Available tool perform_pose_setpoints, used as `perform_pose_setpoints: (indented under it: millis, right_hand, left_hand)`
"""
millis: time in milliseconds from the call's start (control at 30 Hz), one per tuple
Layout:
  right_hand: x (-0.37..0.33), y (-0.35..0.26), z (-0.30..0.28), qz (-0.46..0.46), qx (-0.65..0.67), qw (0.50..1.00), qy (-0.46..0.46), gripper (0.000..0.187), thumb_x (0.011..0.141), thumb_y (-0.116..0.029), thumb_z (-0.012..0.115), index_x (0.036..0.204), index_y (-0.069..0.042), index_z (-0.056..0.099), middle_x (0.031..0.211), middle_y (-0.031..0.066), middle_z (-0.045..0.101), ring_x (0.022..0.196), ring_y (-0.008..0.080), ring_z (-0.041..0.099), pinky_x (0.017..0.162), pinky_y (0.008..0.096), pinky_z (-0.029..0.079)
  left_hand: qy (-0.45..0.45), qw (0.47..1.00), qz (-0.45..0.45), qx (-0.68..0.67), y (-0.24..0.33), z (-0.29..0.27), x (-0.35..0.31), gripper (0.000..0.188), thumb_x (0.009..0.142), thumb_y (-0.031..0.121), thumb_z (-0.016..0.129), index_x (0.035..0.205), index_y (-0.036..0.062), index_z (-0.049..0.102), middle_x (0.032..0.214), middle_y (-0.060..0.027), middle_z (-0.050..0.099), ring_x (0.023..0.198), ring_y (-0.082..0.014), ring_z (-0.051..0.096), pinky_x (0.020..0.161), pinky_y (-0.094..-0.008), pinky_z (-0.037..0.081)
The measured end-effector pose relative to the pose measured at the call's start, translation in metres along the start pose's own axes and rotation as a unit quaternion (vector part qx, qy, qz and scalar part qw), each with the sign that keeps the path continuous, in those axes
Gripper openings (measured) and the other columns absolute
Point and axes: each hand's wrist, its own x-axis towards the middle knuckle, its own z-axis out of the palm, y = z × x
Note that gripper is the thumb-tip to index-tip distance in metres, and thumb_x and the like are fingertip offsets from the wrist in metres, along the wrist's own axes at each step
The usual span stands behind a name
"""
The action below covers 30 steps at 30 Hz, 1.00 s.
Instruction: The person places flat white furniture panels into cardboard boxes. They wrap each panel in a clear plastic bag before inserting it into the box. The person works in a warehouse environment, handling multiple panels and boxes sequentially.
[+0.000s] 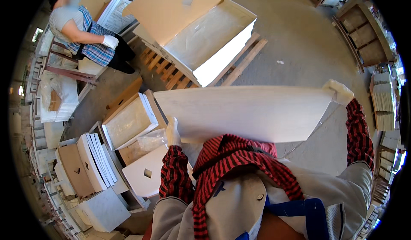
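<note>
White-gloved, both hands held one long whitish panel (244,111) between them, tilted and in front of the person's body, above the concrete floor (291,30). Left hand (173,133): at the panel's left end, near its lower corner, fingers closed on that edge; fingertips partly hidden. Right hand (340,93): fingers wrapped over the upper right corner.

Beyond the panel's far edge, a large open carton (225,55) sat on a slatted wooden pallet (245,59); pallet boards showed past the carton's left and right sides. Carton flap (175,13) stood raised at its left; clear film-like lining inside.

Left of the panel: a smaller open carton (129,128) and, nearer the person, a white box (147,171) with a diamond cut-out. Upper left, a co-worker (92,36) in a blue plaid garment stood near the pallet's left edge, one hand white-gloved.
</note>
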Motion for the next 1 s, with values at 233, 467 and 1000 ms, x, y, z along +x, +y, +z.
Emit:
perform_pose_setpoints:
  millis: [233,467,1000]
  right_hand:
    - [0.096,0.116,-0.020,-0.099,0.508,0.856,0.009,0.068,0.093,-0.064,0.053,0.123,-0.004,0.060,0.116,0.0095,0.066,0.110,0.0239,0.061,0.097,0.0383,0.047]
    - [0.286,0.026,-0.012,0.067,0.084,0.925,0.365,0.046,0.087,-0.041,0.068,0.104,0.002,0.067,0.093,0.0077,0.070,0.084,0.0129,0.061,0.077,0.0326,0.050]
    - [0.714,-0.053,-0.241,0.007,-0.277,0.943,0.186,0.061,0.084,-0.050,0.062,0.109,0.005,0.069,0.102,0.0238,0.071,0.093,0.0314,0.069,0.085,0.0387,0.051]
  left_hand:
    - [0.083,0.988,0.046,-0.119,0.054,0.067,0.037,0.064,0.097,0.048,0.055,0.132,-0.0059,0.054,0.127,-0.0115,0.059,0.114,-0.0209,0.053,0.101,-0.0348,0.041]
    - [0.169,0.979,-0.036,-0.104,0.065,0.127,0.113,0.063,0.094,0.048,0.060,0.127,-0.0050,0.056,0.123,-0.0087,0.060,0.109,-0.0192,0.056,0.095,-0.0335,0.044]
    - [0.302,0.929,-0.205,0.063,0.169,0.276,0.344,0.059,0.095,0.047,0.054,0.103,-0.0107,0.066,0.085,-0.0101,0.066,0.073,-0.0212,0.057,0.070,-0.0376,0.047]
